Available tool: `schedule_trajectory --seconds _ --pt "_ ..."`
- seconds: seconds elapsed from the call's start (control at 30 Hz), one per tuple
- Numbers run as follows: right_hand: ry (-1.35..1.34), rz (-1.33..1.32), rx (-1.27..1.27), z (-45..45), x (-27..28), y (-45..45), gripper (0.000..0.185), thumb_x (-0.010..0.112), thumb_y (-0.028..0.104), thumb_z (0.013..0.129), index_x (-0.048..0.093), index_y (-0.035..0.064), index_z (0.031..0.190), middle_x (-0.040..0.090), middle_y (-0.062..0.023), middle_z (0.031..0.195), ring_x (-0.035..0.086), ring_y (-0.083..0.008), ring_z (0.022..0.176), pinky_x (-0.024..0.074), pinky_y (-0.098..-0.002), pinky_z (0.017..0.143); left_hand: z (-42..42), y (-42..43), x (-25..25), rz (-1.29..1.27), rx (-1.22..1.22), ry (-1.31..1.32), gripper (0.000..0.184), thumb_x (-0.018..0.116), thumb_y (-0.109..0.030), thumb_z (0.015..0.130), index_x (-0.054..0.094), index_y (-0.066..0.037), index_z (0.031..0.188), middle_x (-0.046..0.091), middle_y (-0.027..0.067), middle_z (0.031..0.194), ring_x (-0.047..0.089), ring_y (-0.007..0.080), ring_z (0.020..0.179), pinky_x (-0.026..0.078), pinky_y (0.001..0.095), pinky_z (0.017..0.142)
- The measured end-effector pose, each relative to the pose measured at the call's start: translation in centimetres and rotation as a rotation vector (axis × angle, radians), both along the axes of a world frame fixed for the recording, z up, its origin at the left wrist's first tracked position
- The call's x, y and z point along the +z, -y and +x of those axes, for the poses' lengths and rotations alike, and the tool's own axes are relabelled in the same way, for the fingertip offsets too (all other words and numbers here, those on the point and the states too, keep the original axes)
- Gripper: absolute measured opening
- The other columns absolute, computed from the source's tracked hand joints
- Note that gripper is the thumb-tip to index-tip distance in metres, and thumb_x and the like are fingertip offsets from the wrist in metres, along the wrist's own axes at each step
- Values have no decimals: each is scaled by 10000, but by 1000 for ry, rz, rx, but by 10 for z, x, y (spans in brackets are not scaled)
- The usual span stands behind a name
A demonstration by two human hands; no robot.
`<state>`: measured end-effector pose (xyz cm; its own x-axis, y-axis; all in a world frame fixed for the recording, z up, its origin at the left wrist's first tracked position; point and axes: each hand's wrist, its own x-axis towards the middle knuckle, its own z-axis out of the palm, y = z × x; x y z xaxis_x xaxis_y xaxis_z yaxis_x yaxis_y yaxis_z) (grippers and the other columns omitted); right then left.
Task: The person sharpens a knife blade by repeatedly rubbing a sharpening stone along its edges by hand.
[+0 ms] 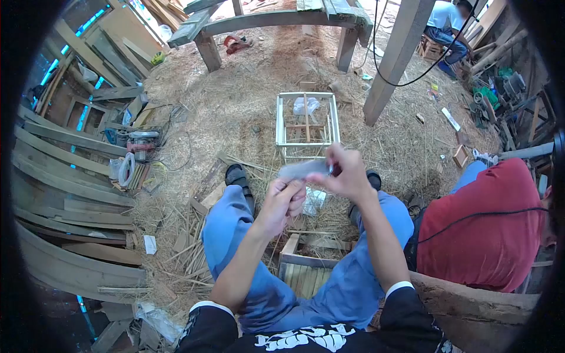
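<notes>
My left hand has its fingers wrapped round the near left end of a flat grey piece, which looks blurred. At the other end of that piece is my right hand, its thumb and fingers pinched together. A small shiny bit shows at the right fingertips, too small to name. Both hands are held above my lap, between my knees. Just beyond them a pale wooden frame stands on the floor.
A wooden bench stands at the back, with a post to its right. A person in red sits close at my right; another person sits far right. A wooden box is between my legs. Planks line the left.
</notes>
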<state>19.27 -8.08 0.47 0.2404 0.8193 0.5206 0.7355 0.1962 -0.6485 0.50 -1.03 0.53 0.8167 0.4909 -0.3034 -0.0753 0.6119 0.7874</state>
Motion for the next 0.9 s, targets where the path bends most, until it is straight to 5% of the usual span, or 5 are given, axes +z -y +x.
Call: schedule_trajectory --seconds 0.1,0.37,0.5,0.7,0.9 --pt "-95 15 -206 24 -7 -4 515 852 426 705 497 58 768 505 -45 582 544 -140 470 440 -292 462 2 2 6 15 -23 28 400 505 -170 1009 483 -93 1401 330 -84 671 265 6 501 194 187 419" --pt "26 39 50 0 -11 -9 487 867 375 692 517 50 786 445 -37 575 460 -121 475 387 -286 458 5 -5 -17 -72 61 13 285 511 -180 1006 577 -102 1272 337 -87 668 264 7 492 177 191 413" --pt "-65 -22 -145 18 -5 -8 496 843 369 728 458 57 754 410 -25 568 449 -105 478 360 -292 449 8 0 8 -47 34 26 123 517 -196 1008 585 -96 983 373 -75 673 276 3 473 186 194 394" --pt "25 26 55 -4 -4 -5 498 823 409 738 470 62 683 454 -72 532 482 -173 445 393 -320 444 5 -2 -10 -76 2 34 370 504 -190 1008 509 -138 1375 323 -82 664 252 13 484 172 200 414" --pt "-11 -12 -113 15 -4 -3 487 827 370 736 465 51 670 452 -83 533 456 -182 438 370 -328 437 6 3 5 -51 -19 49 150 514 -197 1008 595 -95 1081 357 -75 670 275 7 482 195 193 406"
